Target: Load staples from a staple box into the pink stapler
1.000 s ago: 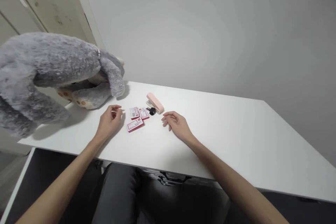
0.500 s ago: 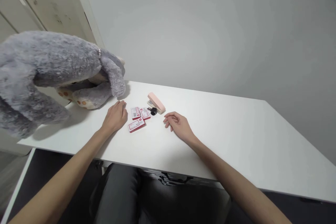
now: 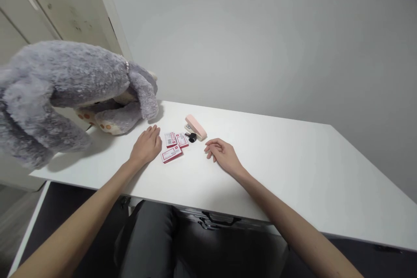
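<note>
My left hand [image 3: 146, 144] rests palm down on the white table, fingers relaxed and holding nothing. Just to its right lie three small white-and-red boxes: one upright-looking box with a barcode [image 3: 170, 139], another beside it [image 3: 182, 140], and a third [image 3: 172, 153] nearer to me. A pink stapler [image 3: 196, 127] lies tilted behind them. Against its near side is a small black object [image 3: 192, 137] whose kind I cannot make out. My right hand [image 3: 223, 153] lies on its side to the right of these things, empty, with loosely curled fingers apart.
A large grey plush toy [image 3: 81, 69] sits at the table's left end, close to my left hand. A grey wall [image 3: 247, 43] stands behind the white table [image 3: 293, 173]. Below the front edge are dark handles [image 3: 221, 219] and my leg [image 3: 146, 239].
The whole view has shifted slightly, so the things appear a little further right. Both hands stay resting on the table, and the boxes and stapler keep their arrangement.
</note>
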A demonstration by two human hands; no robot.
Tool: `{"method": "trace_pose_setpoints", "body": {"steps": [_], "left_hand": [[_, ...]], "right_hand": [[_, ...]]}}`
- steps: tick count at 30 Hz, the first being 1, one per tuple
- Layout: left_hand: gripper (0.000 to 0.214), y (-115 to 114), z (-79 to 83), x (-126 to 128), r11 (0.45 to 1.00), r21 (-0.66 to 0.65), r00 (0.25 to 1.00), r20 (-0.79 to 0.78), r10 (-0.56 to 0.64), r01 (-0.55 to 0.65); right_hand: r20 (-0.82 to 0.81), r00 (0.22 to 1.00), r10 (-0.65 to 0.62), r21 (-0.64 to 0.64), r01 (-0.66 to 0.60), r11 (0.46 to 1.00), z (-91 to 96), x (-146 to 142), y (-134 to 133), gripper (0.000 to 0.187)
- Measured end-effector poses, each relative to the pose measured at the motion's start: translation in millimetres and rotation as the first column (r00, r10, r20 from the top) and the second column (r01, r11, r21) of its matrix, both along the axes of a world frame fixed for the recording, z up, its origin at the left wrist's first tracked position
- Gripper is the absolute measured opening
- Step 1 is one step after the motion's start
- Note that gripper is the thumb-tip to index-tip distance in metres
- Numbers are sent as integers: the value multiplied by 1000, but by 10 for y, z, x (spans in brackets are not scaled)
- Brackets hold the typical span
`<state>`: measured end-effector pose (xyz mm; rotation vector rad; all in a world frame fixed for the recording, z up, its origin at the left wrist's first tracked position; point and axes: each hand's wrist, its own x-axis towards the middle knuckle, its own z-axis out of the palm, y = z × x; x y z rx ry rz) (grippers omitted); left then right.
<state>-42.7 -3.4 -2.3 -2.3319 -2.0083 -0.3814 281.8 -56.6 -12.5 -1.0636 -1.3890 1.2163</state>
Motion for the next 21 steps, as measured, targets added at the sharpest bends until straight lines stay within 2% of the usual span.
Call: {"method": "trace_pose_setpoints", "body": {"steps": [21], "left_hand": [[61,6,-3,-8,1000,22,1000,22,6,-7]], "right_hand": [[-9,1000,7,-8,-7,1000,-4,-2,17,17]]}}
